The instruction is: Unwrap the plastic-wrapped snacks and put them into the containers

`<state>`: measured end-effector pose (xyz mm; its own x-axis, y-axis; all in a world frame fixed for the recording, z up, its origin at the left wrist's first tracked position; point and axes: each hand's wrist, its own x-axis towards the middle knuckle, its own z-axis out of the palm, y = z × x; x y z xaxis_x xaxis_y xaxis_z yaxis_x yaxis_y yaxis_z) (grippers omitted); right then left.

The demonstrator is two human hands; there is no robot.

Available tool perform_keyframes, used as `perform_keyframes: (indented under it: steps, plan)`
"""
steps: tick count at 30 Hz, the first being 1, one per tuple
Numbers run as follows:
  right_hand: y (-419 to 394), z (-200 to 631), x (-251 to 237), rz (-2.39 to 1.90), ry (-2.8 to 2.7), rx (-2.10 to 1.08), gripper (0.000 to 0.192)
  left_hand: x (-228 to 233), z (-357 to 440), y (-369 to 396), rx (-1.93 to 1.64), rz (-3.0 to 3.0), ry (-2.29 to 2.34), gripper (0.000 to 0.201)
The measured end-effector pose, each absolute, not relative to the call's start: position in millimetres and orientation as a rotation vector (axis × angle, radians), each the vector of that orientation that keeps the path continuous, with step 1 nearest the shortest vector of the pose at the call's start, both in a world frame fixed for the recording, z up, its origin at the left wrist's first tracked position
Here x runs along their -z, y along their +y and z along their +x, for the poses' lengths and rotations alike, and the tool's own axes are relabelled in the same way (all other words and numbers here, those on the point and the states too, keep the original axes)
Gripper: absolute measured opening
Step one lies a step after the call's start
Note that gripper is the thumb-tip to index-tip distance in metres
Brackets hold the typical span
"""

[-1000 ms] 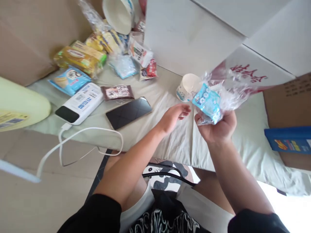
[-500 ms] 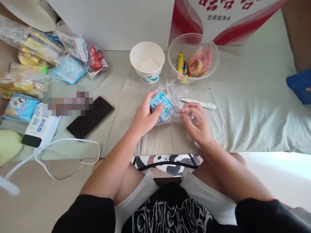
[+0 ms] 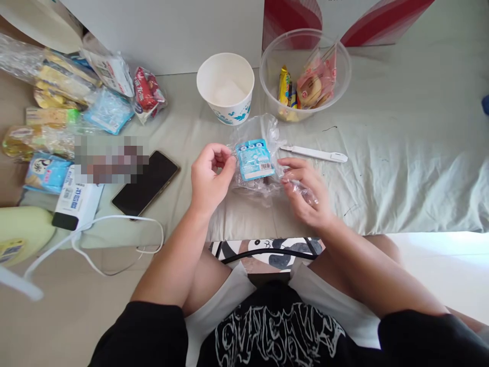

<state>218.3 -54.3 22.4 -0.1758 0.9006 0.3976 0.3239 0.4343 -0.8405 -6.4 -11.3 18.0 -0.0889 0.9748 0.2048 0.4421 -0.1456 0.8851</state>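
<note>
A blue printed snack packet (image 3: 255,159) lies on a clear plastic bag (image 3: 263,125) in front of me. My left hand (image 3: 212,176) is at the left side of this bag, thumb and fingers pinched together at its edge. Crumpled clear plastic (image 3: 303,191) is held in the curled fingers of my right hand (image 3: 311,196), just right of the packet. Whether that plastic joins the bag, I cannot tell. Just beyond the right hand lies a white, slim-handled cutter (image 3: 317,153).
A paper tub (image 3: 229,109) and a clear plastic bowl (image 3: 267,94) with several wrapped snacks stand behind the bag. To the left are a phone (image 3: 147,184), a white box (image 3: 82,196), a cable (image 3: 126,217) and several snack packs (image 3: 109,109). Large cartons (image 3: 171,30) rise behind.
My left hand has let go of the blue packet and moved left to the bag's edge. The packet now lies flatter, uncovered by fingers. The camera view has shifted slightly.
</note>
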Motion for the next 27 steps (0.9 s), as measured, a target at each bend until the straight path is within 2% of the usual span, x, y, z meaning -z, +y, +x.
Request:
perform_keyframes:
  steps: [4, 8, 10, 13, 17, 20, 21, 24, 27]
  plan:
    - [-53.2, 210.7, -19.8, -1.039, -1.827, -0.665, 0.011, -18.9, -13.5, -13.7, -1.246, 1.629, 1.603, 0.015]
    - [-51.0, 208.6, -15.4, -0.976, -1.773, -0.614, 0.016, -17.0, -18.2, -14.0, -1.026, 1.535, 1.603, 0.03]
    - [-51.5, 208.5, -15.1, -0.994, -1.755, -0.692, 0.023, -18.8, -16.2, -15.1, -0.974, 1.533, 1.513, 0.019]
    - [-53.5, 207.7, -16.2, -1.067, -1.676, -0.864, 0.03, -23.5, -14.2, -16.2, -1.074, 1.534, 1.436, 0.003]
    - [-53.5, 206.0, -15.4, -1.162, -1.494, -0.978, 0.038, -31.9, -22.7, -18.2, -1.163, 1.742, 1.239, 0.015]
    - [-51.8, 206.3, -13.7, -1.211, -1.43, -1.007, 0.044, -39.3, -29.6, -24.6, -0.91, 2.088, 1.052, 0.037]
    - [-51.5, 206.9, -13.2, -1.215, -1.426, -1.02, 0.045, -41.2, -30.9, -27.1, -0.828, 2.164, 1.046, 0.032]
    - [-51.5, 210.7, -11.1, -1.211, -1.443, -1.037, 0.044, -43.9, -33.2, -32.1, -0.774, 2.211, 1.146, 0.003]
    - [-51.6, 216.0, -8.8, -1.157, -1.462, -1.044, 0.042, -41.8, -36.4, -30.2, -0.891, 2.067, 1.17, 0.012]
